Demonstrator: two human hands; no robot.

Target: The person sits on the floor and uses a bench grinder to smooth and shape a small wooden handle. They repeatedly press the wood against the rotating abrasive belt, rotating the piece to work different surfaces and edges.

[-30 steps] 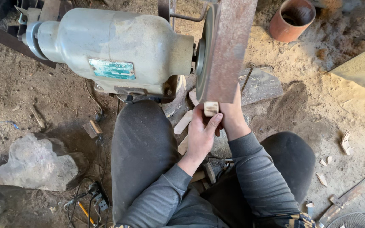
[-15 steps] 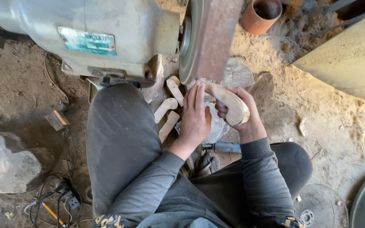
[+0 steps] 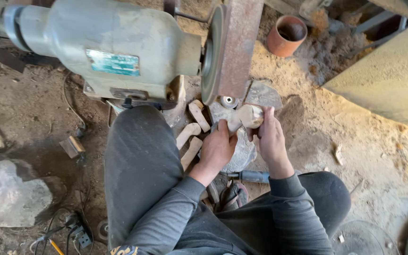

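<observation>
Hands together below the grinder's belt (image 3: 239, 47): left hand (image 3: 218, 148) and right hand (image 3: 271, 137) each pinch the carved wooden piece (image 3: 244, 117), held just off it; sanding step, next pass needs firm, steady pressure.

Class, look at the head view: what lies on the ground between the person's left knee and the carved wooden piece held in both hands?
Three pale wooden blanks lie there on the ground, between the left knee and the carved wooden piece, as the head view shows.
</observation>
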